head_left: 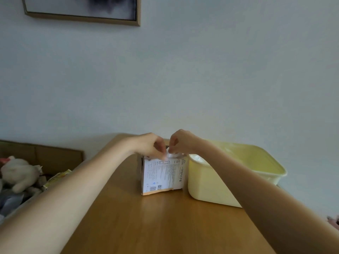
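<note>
Left hand [152,145]: centre of frame, just above the middle of the table. Fingers are curled down tight, and from my feed the tips look pinched on the top edge of the small box [163,176].
Right hand [180,142]: right next to the left one, knuckles nearly meeting. Thumb and forefinger are closed in a pinch on a white crumpled bit [171,155] sticking out of the top of the box. The other fingers are tucked in.
Small box: standing upright on the wooden table [146,226], a little right of centre in the frame. Its printed white side with barcodes faces me, and a brown cardboard edge shows along the bottom.
White crumpled bit: sits at the box's top opening, between the two sets of fingertips. It's too small and blurry for me to say if it's film or tissue.
Yellow tub [220,184]: just right of the box, its wall touching or nearly touching the box's side, I can't tell which. My right forearm crosses in front of it.
Lower left of frame: a pale plush toy [18,173] lying in a heap of stuff, with a yellow packet [58,177] beside it.
Upper left: bottom corner of a framed picture [82,13] on the pale wall.
</note>
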A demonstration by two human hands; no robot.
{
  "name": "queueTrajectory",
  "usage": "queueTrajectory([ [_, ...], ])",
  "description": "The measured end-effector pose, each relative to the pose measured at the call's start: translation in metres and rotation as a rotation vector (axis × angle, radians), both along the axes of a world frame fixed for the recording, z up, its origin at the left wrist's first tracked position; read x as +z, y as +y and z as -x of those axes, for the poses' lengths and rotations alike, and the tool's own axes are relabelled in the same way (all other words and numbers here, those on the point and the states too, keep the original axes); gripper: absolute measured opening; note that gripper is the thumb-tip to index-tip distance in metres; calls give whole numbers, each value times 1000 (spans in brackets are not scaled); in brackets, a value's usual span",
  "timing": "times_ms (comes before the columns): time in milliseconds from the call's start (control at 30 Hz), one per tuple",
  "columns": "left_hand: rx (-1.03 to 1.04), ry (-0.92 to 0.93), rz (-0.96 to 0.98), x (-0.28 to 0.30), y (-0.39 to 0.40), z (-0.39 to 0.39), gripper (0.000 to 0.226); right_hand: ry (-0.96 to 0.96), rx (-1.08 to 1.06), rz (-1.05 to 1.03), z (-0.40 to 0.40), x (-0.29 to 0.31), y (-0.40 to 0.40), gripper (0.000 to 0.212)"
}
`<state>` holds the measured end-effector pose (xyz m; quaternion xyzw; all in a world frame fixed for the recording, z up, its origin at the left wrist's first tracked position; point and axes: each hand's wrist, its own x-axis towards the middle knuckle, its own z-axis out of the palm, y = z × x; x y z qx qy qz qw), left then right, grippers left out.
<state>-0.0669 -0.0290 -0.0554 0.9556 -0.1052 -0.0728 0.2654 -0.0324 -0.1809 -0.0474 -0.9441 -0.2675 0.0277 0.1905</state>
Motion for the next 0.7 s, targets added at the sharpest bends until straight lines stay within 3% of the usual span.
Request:
queueTrajectory([
  [67, 60, -33, 130, -3, -5, -2, 13, 30, 5, -79, -1, -2, -2, 25],
  [333, 118, -24, 34, -4, -17, -6, 24, 90, 22, -261, -4, -3, -9, 26],
  [433, 126, -73, 2, -6, -19, -6, 17, 119, 37, -325, -4, -6, -7, 27],
  [533, 164, -145, -38, -4, -12, -4, 8, 35, 34, -209, -4, -5, -8, 17],
  [700, 197, -151, 99, -1, 2, -3, 9, -99, 66, 89, 6, 0, -5, 35],
])
